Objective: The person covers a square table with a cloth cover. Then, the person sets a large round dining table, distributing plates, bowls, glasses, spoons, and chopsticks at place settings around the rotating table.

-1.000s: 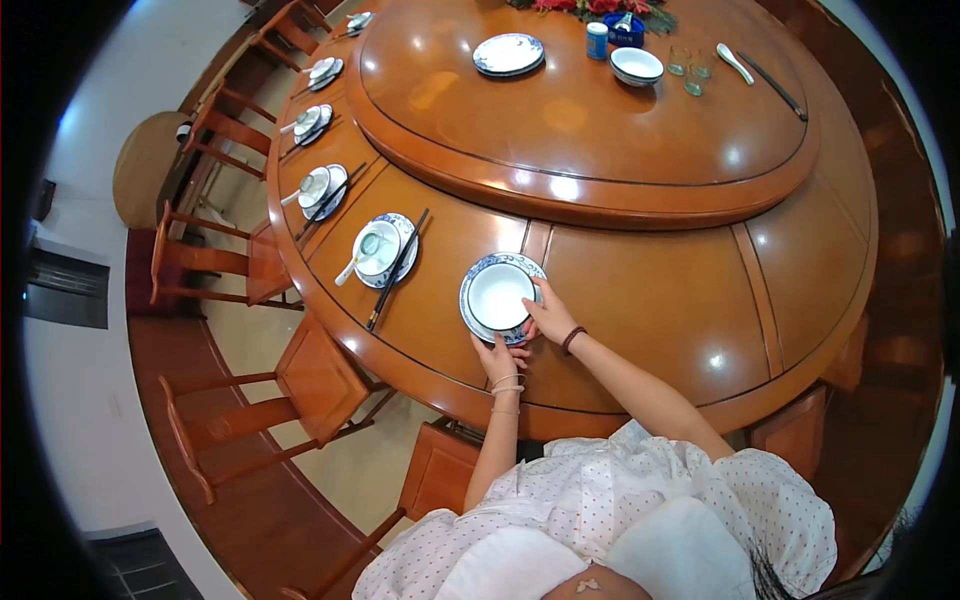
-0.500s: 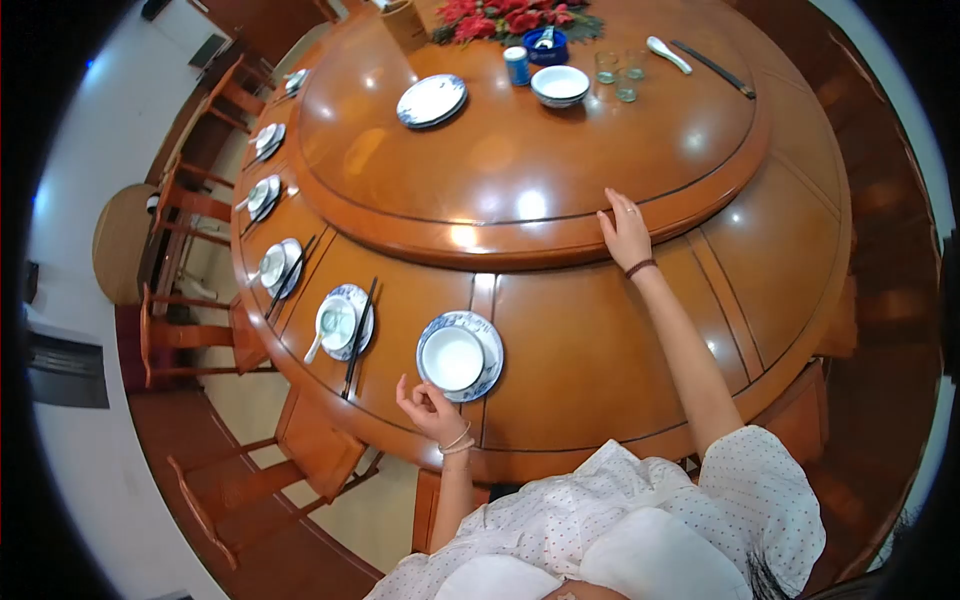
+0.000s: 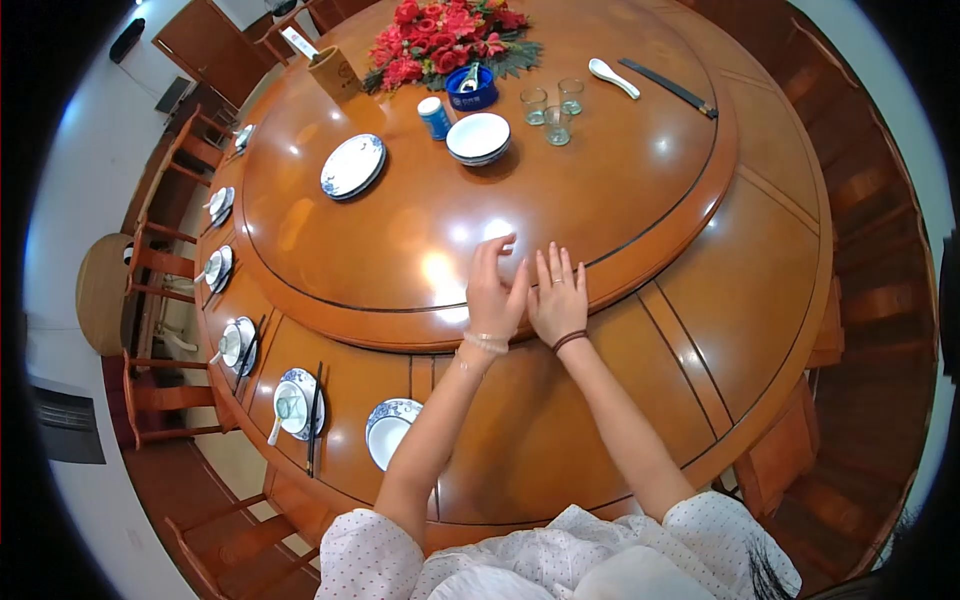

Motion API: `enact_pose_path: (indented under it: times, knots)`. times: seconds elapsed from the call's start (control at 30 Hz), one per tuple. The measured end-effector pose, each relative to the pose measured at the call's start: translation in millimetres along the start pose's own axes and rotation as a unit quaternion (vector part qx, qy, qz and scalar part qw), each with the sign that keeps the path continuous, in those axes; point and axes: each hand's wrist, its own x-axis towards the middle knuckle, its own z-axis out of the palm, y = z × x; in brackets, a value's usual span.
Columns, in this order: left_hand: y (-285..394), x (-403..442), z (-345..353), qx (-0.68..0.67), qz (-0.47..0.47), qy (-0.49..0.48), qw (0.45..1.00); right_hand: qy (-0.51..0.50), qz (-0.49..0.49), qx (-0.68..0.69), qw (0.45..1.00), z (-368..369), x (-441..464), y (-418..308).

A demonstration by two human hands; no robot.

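Over the near edge of the round wooden turntable (image 3: 330, 250), my left hand (image 3: 497, 290) is raised with its fingers curved and apart, nothing in it. Close on its right, my right hand (image 3: 559, 300) lies palm down on the turntable's rim, fingers stretched out, also holding nothing. My left forearm partly covers a white bowl on a blue-patterned plate (image 3: 402, 409) on the outer table. Farther in on the turntable are stacked white bowls (image 3: 478, 136), stacked plates (image 3: 353, 166), several small glasses (image 3: 557, 127), a white spoon (image 3: 613, 78) and black chopsticks (image 3: 668, 86).
Red flowers (image 3: 440, 40) stand mid-turntable beside a blue bowl (image 3: 472, 90), a blue-and-white canister (image 3: 433, 117) and a wooden holder (image 3: 334, 74). Along the left rim run several place settings, the closest with a bowl (image 3: 292, 408) and chopsticks (image 3: 316, 420). Wooden chairs (image 3: 170, 400) surround the table.
My left hand has moved from beside the near bowl up and forward to the turntable's edge, next to my right hand. The view has shifted, and the turntable items appear lower and further left.
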Motion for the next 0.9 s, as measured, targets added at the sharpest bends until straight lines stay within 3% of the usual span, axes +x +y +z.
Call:
enact_pose_path:
  times: [0.2,0.27,0.37,0.43,0.47,0.5,0.53,0.6,0.67,0.7,0.73,0.77,0.8,0.9]
  knots:
    - [-50.0,61.1,54.1,0.089,0.003,-0.061,0.994,-0.095,0.029,-0.032,0.995,3.8,0.6,-35.9]
    - [-72.3,87.2,71.7,0.142,-0.012,-0.075,0.987,-0.092,0.024,0.041,0.995,0.7,-2.5,-60.8]
    - [-95.2,118.5,92.6,0.186,0.0,-0.04,0.982,-0.141,-0.037,-0.023,0.989,1.2,-15.5,-77.5]
    - [-103.8,131.7,97.8,0.25,-0.025,0.002,0.968,-0.064,-0.1,0.12,0.986,5.0,-16.2,-78.1]
    - [-109.5,136.0,98.5,0.25,-0.023,0.0,0.968,-0.063,-0.097,0.121,0.986,6.9,-13.9,-73.7]
    - [-115.2,142.1,98.5,0.252,-0.042,0.009,0.967,-0.109,-0.091,0.312,0.939,6.1,-10.2,-62.0]
    - [-120.8,147.9,98.0,0.252,-0.059,0.018,0.966,-0.149,-0.082,0.49,0.855,4.9,-7.3,-48.1]
    - [-127.7,154.1,93.8,0.252,-0.053,0.029,0.966,-0.075,-0.043,0.42,0.903,-14.8,14.3,-4.0]
    - [-133.2,160.7,89.4,0.213,-0.047,0.059,0.974,0.006,0.091,0.43,0.898,-14.3,45.7,46.3]
    - [-135.6,163.5,90.1,0.195,-0.06,0.072,0.976,0.072,0.074,0.432,0.896,-2.8,67.9,78.7]
    - [-134.9,166.1,90.7,0.191,-0.056,0.073,0.977,0.015,0.225,0.524,0.821,-7.5,91.4,101.1]
    - [-132.8,167.5,91.4,0.187,-0.084,0.07,0.976,0.067,0.24,0.531,0.81,-9.1,117.2,122.0]
    - [-130.7,168.4,92.7,0.182,-0.112,0.067,0.975,0.1,0.24,0.46,0.849,-2.1,141.2,147.3]
    - [-117.7,172.4,97.5,0.207,-0.142,0.079,0.965,0.149,0.287,0.345,0.881,-3.4,203.3,182.7]
